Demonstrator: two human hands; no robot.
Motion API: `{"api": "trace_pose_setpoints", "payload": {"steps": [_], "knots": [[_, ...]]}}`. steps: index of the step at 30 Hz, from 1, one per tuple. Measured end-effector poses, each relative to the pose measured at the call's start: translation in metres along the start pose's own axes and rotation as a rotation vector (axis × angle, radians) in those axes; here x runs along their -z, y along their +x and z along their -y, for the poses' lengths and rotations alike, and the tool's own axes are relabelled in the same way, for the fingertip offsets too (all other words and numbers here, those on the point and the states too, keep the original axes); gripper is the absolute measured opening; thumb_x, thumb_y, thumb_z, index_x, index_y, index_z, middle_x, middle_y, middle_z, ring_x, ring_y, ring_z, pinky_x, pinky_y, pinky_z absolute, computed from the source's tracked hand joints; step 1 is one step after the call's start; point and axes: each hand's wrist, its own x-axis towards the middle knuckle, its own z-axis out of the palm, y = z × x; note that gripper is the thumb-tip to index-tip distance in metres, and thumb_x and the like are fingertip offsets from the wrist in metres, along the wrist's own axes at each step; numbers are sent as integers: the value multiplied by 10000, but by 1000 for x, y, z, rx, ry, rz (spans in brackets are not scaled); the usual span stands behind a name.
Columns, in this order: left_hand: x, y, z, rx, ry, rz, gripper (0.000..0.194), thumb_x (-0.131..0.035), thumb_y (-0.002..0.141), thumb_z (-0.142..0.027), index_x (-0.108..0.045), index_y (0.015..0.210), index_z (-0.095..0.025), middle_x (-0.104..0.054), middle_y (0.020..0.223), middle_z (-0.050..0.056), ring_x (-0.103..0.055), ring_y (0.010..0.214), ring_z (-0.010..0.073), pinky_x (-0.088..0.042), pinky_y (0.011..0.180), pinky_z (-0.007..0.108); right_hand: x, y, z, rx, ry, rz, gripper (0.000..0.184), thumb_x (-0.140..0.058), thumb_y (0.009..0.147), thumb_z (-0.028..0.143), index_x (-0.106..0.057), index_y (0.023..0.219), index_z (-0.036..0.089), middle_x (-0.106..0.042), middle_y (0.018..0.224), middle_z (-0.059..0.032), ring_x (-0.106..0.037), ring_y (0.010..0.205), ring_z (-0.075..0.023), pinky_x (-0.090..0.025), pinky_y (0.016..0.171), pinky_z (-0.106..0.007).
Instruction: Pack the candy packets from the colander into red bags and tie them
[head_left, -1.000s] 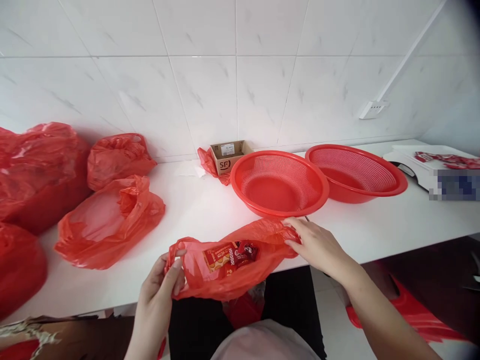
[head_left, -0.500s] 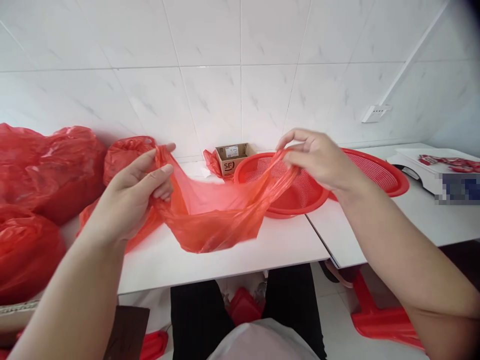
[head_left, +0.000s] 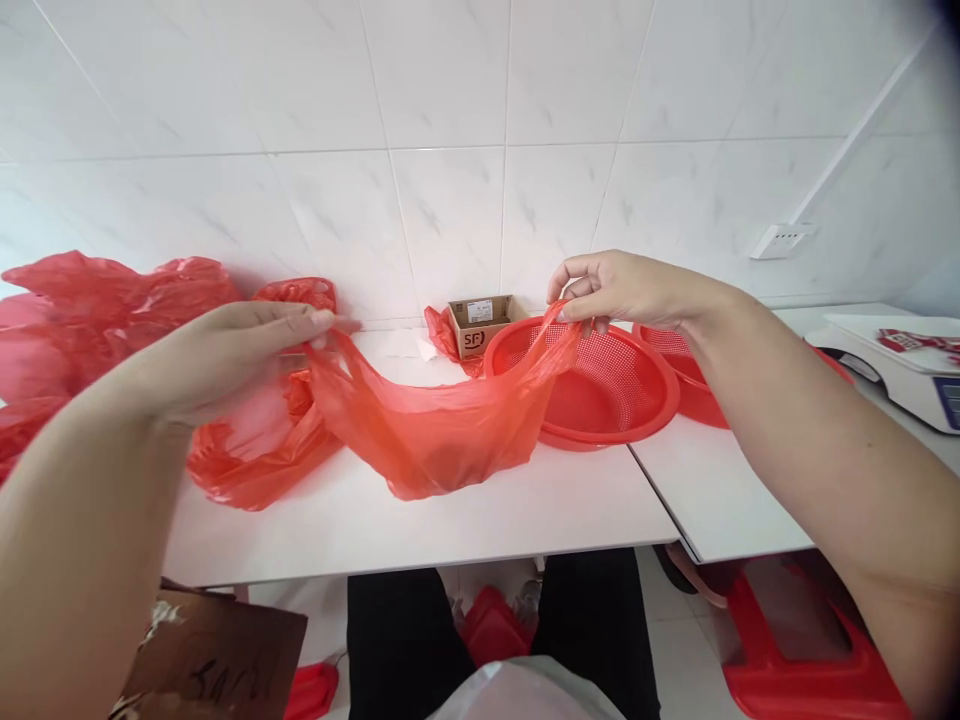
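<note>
A red plastic bag (head_left: 450, 430) hangs stretched between my two hands above the white table, its lower part sagging. My left hand (head_left: 255, 345) pinches one upper corner of it between thumb and fingers. The other upper corner is gripped by my right hand (head_left: 592, 290), in front of a red perforated basket (head_left: 600, 390). Whether anything lies inside the bag is unclear. Below and beside my left hand, another crumpled red plastic bag (head_left: 262, 460) rests on the table.
Large red bags (head_left: 112, 310) crowd the table's left side. A small cardboard box (head_left: 480, 325) stands by the tiled wall. To the right are a second red basket (head_left: 690, 375) and a white scale (head_left: 907, 370) with red packets on it. Below stands a red stool (head_left: 810, 650).
My left hand has moved left and turned palm down, pulling the bag's mouth wider and flatter. The view has shifted left. My right hand keeps its hold.
</note>
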Motion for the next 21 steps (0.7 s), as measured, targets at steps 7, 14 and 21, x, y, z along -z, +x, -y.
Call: {"api": "trace_pose_setpoints", "payload": {"steps": [7, 14, 21], "knots": [[-60, -10, -2, 159, -329, 593, 480, -729, 767, -344, -632, 1212, -195, -709, 870, 119, -696, 815, 280, -535, 711, 411, -23, 20, 43, 73, -22, 214, 218, -780, 694, 192, -645, 864, 204, -635, 691, 3, -644, 627, -143, -525, 517, -242], [-98, -17, 11, 262, 11, 759, 357, -779, 663, -221, -693, 991, -108, -529, 630, -28, -543, 590, 134, -502, 627, 310, -75, 44, 58, 171, 211, 249, 233, -697, 765, 177, -585, 969, 166, -653, 842, -21, -654, 741, -136, -565, 624, -256], [-93, -2, 31, 313, -81, 693, 375, -544, 880, -501, -540, 681, -184, -175, 537, -100, -193, 446, 69, -467, 637, 284, -93, 44, 14, 260, 133, 89, 238, -644, 777, 149, -605, 1009, 183, -648, 952, -30, -619, 848, -135, -545, 773, -309]]}}
